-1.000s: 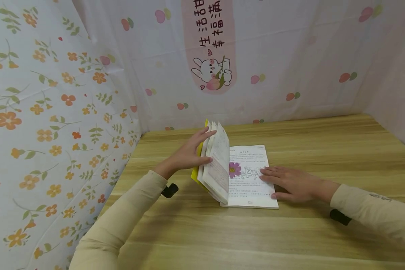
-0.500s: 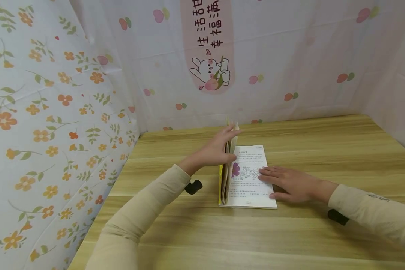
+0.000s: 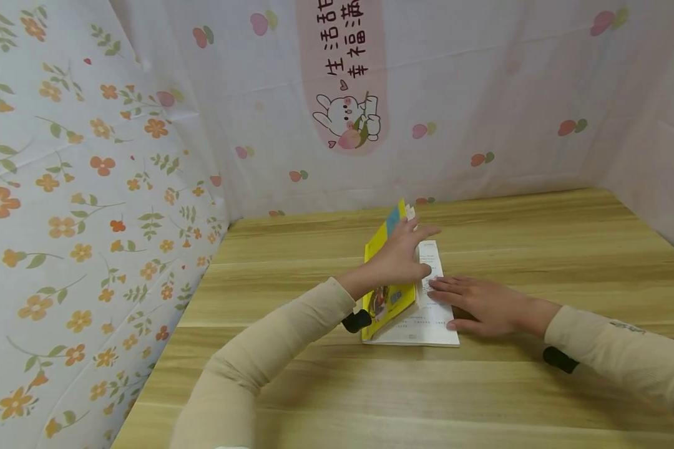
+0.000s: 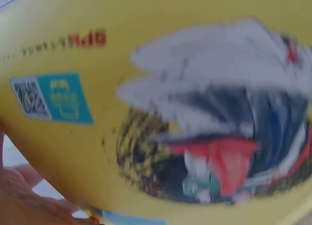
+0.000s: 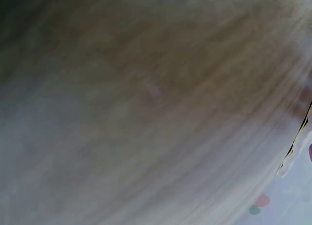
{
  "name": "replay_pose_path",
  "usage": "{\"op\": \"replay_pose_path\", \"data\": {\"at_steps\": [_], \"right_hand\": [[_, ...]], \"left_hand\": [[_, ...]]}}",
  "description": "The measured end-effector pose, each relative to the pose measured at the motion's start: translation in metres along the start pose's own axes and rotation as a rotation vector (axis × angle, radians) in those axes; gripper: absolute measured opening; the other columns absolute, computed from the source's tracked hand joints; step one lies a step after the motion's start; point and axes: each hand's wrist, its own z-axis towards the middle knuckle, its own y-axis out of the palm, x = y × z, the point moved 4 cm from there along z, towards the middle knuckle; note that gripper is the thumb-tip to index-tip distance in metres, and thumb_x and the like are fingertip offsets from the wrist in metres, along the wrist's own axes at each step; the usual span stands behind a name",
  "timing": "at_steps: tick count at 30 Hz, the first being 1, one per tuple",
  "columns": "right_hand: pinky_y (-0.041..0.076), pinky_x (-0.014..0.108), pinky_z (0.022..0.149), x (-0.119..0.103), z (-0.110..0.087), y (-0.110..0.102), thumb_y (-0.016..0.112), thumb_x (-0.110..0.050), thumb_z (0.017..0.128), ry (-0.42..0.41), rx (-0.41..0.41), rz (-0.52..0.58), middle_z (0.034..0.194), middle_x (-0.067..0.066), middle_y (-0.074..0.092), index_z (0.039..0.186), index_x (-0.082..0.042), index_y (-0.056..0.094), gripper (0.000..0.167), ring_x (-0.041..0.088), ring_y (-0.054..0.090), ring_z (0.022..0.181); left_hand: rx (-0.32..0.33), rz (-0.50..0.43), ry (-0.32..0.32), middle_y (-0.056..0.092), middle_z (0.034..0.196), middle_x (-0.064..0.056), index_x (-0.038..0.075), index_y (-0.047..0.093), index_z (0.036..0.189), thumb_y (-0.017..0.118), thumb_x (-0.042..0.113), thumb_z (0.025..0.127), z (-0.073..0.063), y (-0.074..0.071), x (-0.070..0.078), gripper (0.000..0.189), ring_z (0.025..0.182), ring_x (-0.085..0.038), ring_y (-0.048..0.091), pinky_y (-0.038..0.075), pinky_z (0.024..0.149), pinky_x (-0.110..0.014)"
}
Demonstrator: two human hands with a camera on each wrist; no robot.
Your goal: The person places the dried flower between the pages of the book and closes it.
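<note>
A yellow-covered book [image 3: 393, 305] lies partly open on the wooden table. Its cover and a block of pages tilt up over the white right-hand page [image 3: 435, 321]. My left hand [image 3: 395, 262] is against the outside of the cover, fingers stretched past the page edge and thumb spread toward me. The left wrist view is filled by the printed cover [image 4: 97, 152], with part of the left hand [image 4: 24, 200] at its lower-left edge. Flat on the right side of the book, my right hand [image 3: 483, 305] rests with fingertips on the page margin.
Wooden tabletop [image 3: 314, 386] extends around the book, blurred and close in the right wrist view. A white curtain [image 3: 455, 93] with fruit prints hangs behind it. A flower-patterned cloth [image 3: 78, 218] borders the left side.
My left hand has swung the cover and pages from left to right, past upright. The purple flower on the page is now hidden beneath them. The right hand stays in place.
</note>
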Motion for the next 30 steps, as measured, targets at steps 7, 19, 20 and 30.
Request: {"op": "replay_pose_path", "data": {"at_steps": [7, 19, 20, 30], "right_hand": [[0.036, 0.052, 0.103, 0.001, 0.002, -0.001, 0.050, -0.053, 0.097, 0.027, -0.051, 0.025, 0.148, 0.019, 0.040, 0.141, -0.001, 0.049, 0.068, 0.037, 0.038, 0.135], [0.038, 0.056, 0.100, 0.009, -0.003, -0.008, 0.051, -0.054, 0.097, 0.140, -0.079, 0.059, 0.143, 0.021, 0.046, 0.139, 0.001, 0.049, 0.070, 0.042, 0.043, 0.130], [0.037, 0.057, 0.100, 0.011, -0.004, -0.010, 0.053, -0.051, 0.097, 0.146, -0.067, 0.070, 0.143, 0.022, 0.045, 0.140, 0.002, 0.048, 0.069, 0.043, 0.042, 0.130], [0.035, 0.059, 0.101, 0.026, -0.007, -0.035, 0.063, -0.032, 0.095, 0.174, 0.052, 0.041, 0.145, 0.023, 0.043, 0.140, 0.003, 0.047, 0.059, 0.042, 0.040, 0.131]], "left_hand": [[0.024, 0.029, -0.014, 0.006, 0.162, -0.007, 0.027, 0.038, 0.151, 0.070, 0.019, 0.085, 0.008, 0.019, 0.005, 0.074, 0.147, -0.025, 0.001, 0.018, 0.113, -0.048], [0.051, 0.062, 0.095, 0.004, 0.162, -0.005, 0.025, 0.035, 0.152, 0.060, 0.039, 0.093, 0.006, 0.039, 0.002, 0.065, 0.147, -0.023, -0.003, 0.013, 0.114, -0.047], [0.050, 0.083, 0.119, 0.003, 0.162, -0.006, 0.024, 0.033, 0.153, 0.057, 0.044, 0.095, 0.005, 0.040, 0.000, 0.066, 0.147, -0.023, -0.003, 0.012, 0.115, -0.046], [0.015, 0.328, 0.323, -0.013, 0.161, -0.007, 0.019, 0.008, 0.158, 0.038, 0.059, 0.099, -0.004, 0.055, -0.018, 0.077, 0.147, -0.023, -0.009, 0.000, 0.116, -0.039]]}}
